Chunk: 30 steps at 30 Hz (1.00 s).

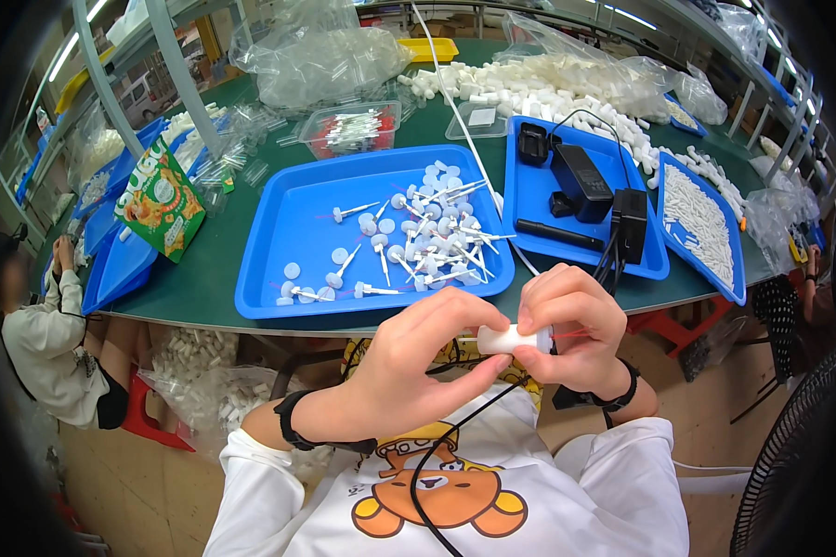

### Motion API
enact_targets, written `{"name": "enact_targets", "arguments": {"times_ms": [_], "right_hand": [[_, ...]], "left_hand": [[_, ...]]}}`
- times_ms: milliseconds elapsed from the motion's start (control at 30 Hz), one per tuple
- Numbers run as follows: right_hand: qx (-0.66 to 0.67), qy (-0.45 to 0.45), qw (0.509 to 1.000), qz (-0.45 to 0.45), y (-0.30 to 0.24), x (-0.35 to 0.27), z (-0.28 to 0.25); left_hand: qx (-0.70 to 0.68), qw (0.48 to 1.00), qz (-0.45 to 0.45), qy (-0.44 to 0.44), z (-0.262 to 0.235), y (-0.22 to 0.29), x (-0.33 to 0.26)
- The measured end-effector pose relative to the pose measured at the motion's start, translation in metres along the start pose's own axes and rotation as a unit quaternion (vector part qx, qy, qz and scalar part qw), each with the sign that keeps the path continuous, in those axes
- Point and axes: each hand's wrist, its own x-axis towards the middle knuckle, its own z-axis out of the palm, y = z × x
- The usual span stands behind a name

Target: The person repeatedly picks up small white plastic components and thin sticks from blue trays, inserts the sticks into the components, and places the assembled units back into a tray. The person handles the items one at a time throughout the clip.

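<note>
Between my two hands, just off the table's front edge, a small white plastic cylinder (498,342) is held level. My left hand (427,348) pinches its left end between thumb and fingers. Curled round its right end is my right hand (571,325), where a clear rim and thin red strands show. A thin white stem sticks out at the left end. Right behind my hands is a blue tray (293,209) with a pile of white stems on pale round discs (437,227), some with thin red strands.
A second blue tray (655,265) holds black power adapters (581,181) and cables. Small white parts fill another blue tray (701,218) at right. White cylinders (567,93) are heaped behind, beside clear bags (320,65). A green snack bag (163,204) stands left. A co-worker (51,334) sits left; a black fan (794,455) is right.
</note>
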Motion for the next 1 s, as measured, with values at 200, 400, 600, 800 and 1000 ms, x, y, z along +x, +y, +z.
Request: {"name": "enact_targets", "arguments": {"times_ms": [200,400,600,800,1000], "right_hand": [[0.095,0.083,0.986,0.112,0.003,0.000,-0.017],[0.103,0.115,0.981,0.121,0.004,0.002,-0.023],[0.091,0.083,0.985,0.118,0.005,0.001,-0.018],[0.079,0.071,0.988,0.115,0.004,0.002,-0.018],[0.067,0.064,0.989,0.117,0.004,0.003,-0.018]], "left_hand": [[0.109,0.983,-0.091,-0.115,-0.041,0.001,0.010],[0.265,0.924,-0.210,-0.182,-0.091,-0.006,-0.003],[0.301,0.896,-0.273,-0.178,-0.114,0.001,-0.005],[0.345,0.883,-0.275,-0.158,-0.118,-0.022,-0.005],[0.325,0.888,-0.269,-0.184,-0.122,-0.034,-0.009]]}}
